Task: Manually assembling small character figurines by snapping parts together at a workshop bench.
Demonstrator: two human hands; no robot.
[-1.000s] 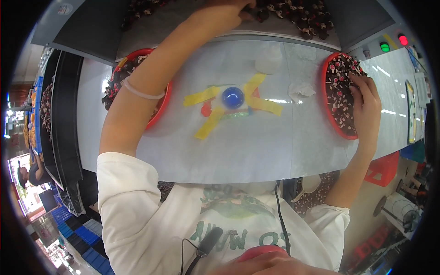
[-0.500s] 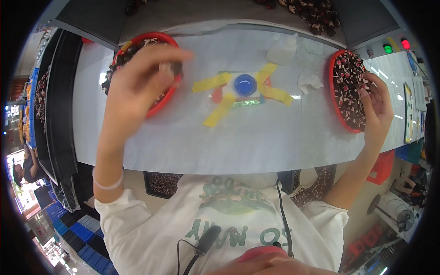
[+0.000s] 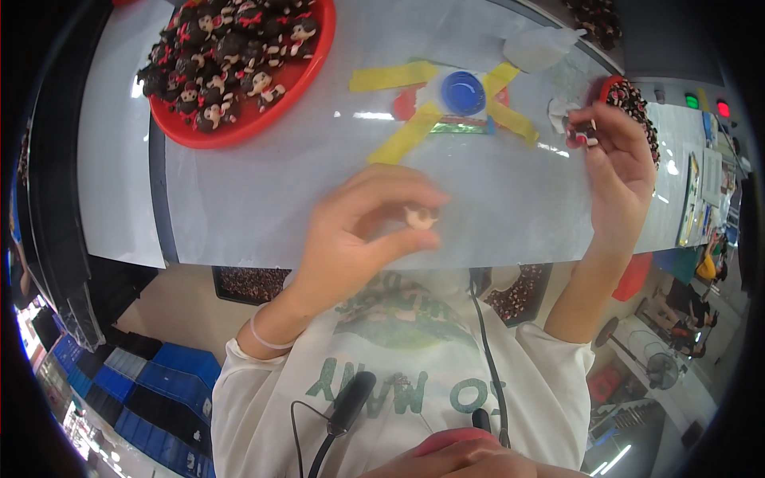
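You're pinching figure [image 3: 419, 217] in left hand [image 3: 341, 233], near centre; right hand [image 3: 621, 163] pinching dark piece [image 3: 586, 135] at right — hands apart. Figure likely handling light, stiff, perhaps fragile — best pinching body.

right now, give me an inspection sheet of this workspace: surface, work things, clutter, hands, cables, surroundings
surface: glossy pale worktop
work things: red tray heaped with figurines at left; round blue dish among yellow tape strips
clutter: crumpled white tissue near right hand; white bottle
hands: left hand pinches blurred cream piece; right pinches small dark-and-pale piece
cables: black cord over shirt front
surroundings: blue crates lower left; fan at right; green lamp and red lamp upper right
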